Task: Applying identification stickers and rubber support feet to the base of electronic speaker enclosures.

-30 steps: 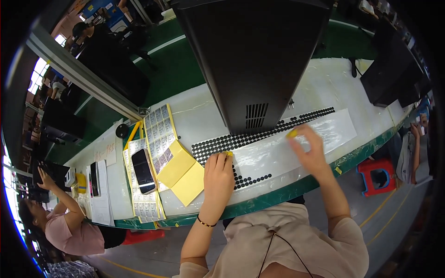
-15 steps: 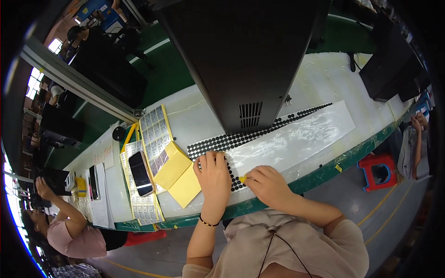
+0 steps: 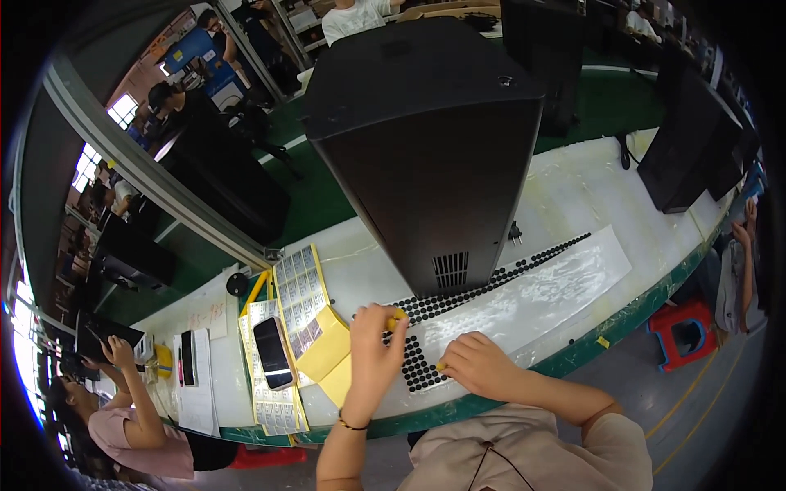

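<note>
Long glossy white sheet [image 3: 532, 307]: flat on the white, film-covered tabletop [image 3: 565, 192], stretched along the green near edge, a little slanted.
Small round black dots [image 3: 419, 374]: in close rows at the sheet's left end, also in a narrowing band along its far side.
Left hand [image 3: 375, 348]: at the left end of the dots, with a yellow fingertip cover [image 3: 396, 318]; thumb and index finger very close to each other; about any dot pinched between, cannot tell.
Right hand [image 3: 481, 365]: at the near right side of the dense rows, with yellow-tipped fingers [image 3: 442, 367] bent and near together; about a grip on dot or sheet, cannot tell.
Tall black box with slotted vent [image 3: 430, 192]: upright, just beyond the dots, toward the far edge.
Small black plug [image 3: 515, 234]: on the tabletop, just right of the box.
Dark-screened smartphone [image 3: 273, 352]: left of the left hand, on sheets of silver rectangular labels [image 3: 299, 282].
Folded yellow paper [image 3: 323, 344]: between smartphone and left hand, partly over the labels.
</note>
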`<action>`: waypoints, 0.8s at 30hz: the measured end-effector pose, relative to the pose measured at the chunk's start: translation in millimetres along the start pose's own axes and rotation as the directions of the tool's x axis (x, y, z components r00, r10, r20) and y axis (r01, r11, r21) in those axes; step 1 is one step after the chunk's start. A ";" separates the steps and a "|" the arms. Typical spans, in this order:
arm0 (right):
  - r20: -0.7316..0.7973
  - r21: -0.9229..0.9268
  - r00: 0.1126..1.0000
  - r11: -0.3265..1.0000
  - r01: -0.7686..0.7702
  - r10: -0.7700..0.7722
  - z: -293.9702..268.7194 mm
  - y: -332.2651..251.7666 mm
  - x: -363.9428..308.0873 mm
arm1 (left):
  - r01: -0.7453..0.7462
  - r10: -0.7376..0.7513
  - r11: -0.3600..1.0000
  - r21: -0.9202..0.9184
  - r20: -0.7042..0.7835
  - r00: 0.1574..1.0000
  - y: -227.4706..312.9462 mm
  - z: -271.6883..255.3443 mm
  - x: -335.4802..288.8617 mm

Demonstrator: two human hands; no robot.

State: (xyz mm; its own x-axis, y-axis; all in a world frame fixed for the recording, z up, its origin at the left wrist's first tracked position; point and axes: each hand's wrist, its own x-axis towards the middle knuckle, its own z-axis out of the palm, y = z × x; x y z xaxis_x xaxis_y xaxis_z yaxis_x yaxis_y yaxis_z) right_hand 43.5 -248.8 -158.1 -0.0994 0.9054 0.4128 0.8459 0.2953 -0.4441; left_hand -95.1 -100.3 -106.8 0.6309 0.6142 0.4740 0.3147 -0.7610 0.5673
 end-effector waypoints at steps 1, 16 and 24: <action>-0.039 0.071 0.999 0.997 -0.016 0.019 -0.2 0.3 0.6 | 0.033 -0.037 0.990 -0.140 -0.029 0.999 6.4 -11.5 12.6; -0.078 0.359 0.981 0.923 -0.138 0.177 -0.1 7.9 -1.4 | -0.309 0.213 0.902 -0.302 -0.312 0.926 115.0 -120.0 164.8; -0.011 0.337 0.986 0.929 -0.155 0.169 -2.1 11.0 -2.1 | -0.243 0.185 0.923 -0.300 -0.208 0.960 116.9 -126.0 173.3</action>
State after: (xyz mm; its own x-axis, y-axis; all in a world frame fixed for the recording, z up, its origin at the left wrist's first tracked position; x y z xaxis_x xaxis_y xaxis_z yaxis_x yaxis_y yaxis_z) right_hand 54.2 -248.1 -162.2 0.0504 0.9389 0.3406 0.6246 0.2364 -0.7443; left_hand -38.4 -56.6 126.6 0.5165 0.4922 0.7007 -0.0756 -0.7889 0.6099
